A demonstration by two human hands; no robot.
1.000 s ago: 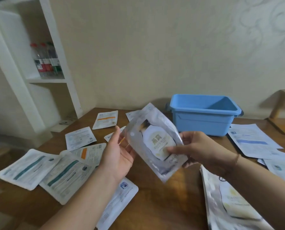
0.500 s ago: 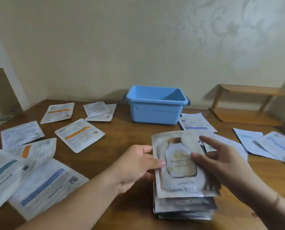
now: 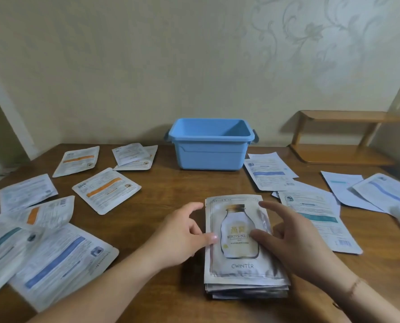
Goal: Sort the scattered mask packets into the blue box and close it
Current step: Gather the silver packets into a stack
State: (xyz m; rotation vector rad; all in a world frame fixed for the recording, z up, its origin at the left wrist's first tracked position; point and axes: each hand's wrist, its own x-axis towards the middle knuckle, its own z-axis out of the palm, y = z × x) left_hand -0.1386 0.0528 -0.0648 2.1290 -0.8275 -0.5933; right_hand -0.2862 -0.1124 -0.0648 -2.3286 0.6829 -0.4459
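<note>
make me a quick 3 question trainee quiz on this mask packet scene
1. True or false: the blue box already has its lid on.
2. What lies under both hands? A) a stack of silver bottle-print packets B) a single orange-striped packet C) the wooden shelf
3. Which hand's thumb rests on the top packet's left edge?

Key
1. False: it stands open and no lid is in view.
2. A.
3. The left hand; the right hand touches the top packet from the right side.

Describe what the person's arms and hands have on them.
Both forearms are bare, with no sleeves in view. The left hand wears nothing: no glove, no ring visible. The right hand is also bare; a thin bracelet circles its wrist.
</note>
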